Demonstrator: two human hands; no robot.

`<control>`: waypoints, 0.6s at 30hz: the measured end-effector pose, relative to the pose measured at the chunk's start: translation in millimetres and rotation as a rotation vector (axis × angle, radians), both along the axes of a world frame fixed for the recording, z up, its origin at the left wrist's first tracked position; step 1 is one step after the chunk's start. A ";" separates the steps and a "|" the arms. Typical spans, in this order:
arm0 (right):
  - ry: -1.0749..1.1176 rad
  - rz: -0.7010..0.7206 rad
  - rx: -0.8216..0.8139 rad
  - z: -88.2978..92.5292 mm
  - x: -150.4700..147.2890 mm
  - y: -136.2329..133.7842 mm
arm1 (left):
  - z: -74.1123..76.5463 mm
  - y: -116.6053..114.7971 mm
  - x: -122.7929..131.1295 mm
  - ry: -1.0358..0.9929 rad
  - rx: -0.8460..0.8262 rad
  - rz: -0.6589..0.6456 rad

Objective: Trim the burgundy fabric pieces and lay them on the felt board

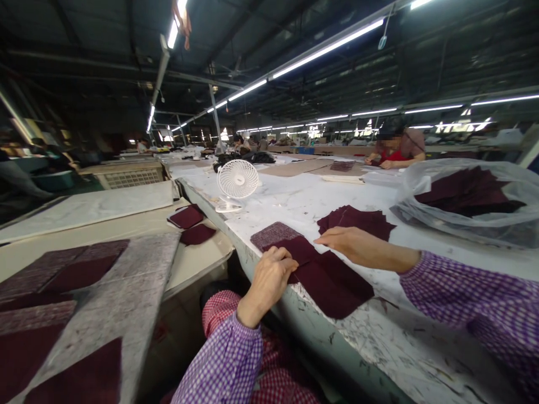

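At the edge of the white table, my left hand (269,278) has its fingers curled and pinched on the near edge of a maroon fabric piece (300,247). My right hand (364,247) reaches in from the right with fingers stretched towards that piece's far side; its fingertips look bare, and whether they touch the cloth is unclear. A larger maroon panel (334,283) lies flat between my hands and me, overlapping the first. Partly under the held piece is a speckled maroon-grey piece (275,233). Behind my right hand sits a fanned pile of maroon pieces (353,220).
A clear plastic bag (463,224) of maroon pieces stands at right. A small white fan (238,179) is farther back on the table. At left, a lower surface carries fabric pieces (84,272) and a small maroon stack (187,216). Another person (398,148) works across the table.
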State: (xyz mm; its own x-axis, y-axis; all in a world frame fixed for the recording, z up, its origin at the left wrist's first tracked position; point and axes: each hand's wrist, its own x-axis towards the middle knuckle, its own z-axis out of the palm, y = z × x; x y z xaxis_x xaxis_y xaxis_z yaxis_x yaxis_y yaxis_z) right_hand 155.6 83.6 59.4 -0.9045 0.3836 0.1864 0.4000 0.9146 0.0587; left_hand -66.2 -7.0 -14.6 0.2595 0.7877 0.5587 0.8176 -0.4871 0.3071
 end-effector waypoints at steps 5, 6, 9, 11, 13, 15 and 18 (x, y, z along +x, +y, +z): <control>0.016 0.070 -0.038 -29.4 -11.2 -18.3 | -1.7 -1.1 0.9 -0.052 0.014 0.008; 0.001 0.073 -0.017 -32.6 -11.2 -19.5 | -1.9 -1.2 0.7 -0.065 0.015 0.008; -0.046 0.082 0.020 -34.0 -9.8 -20.4 | -1.6 -1.7 -1.9 -0.094 0.013 -0.016; -0.064 0.088 0.024 -31.5 -9.4 -20.6 | -0.7 -2.3 -5.4 -0.133 -0.008 -0.059; -0.078 0.102 0.023 -29.5 -10.0 -20.8 | 0.5 -2.9 -8.9 -0.191 -0.044 -0.102; -0.090 0.112 0.017 -28.6 -11.1 -20.7 | 1.5 -3.2 -10.7 -0.239 -0.076 -0.110; -0.102 0.114 0.005 -27.6 -12.4 -19.9 | 2.1 -3.0 -8.5 -0.241 -0.084 -0.059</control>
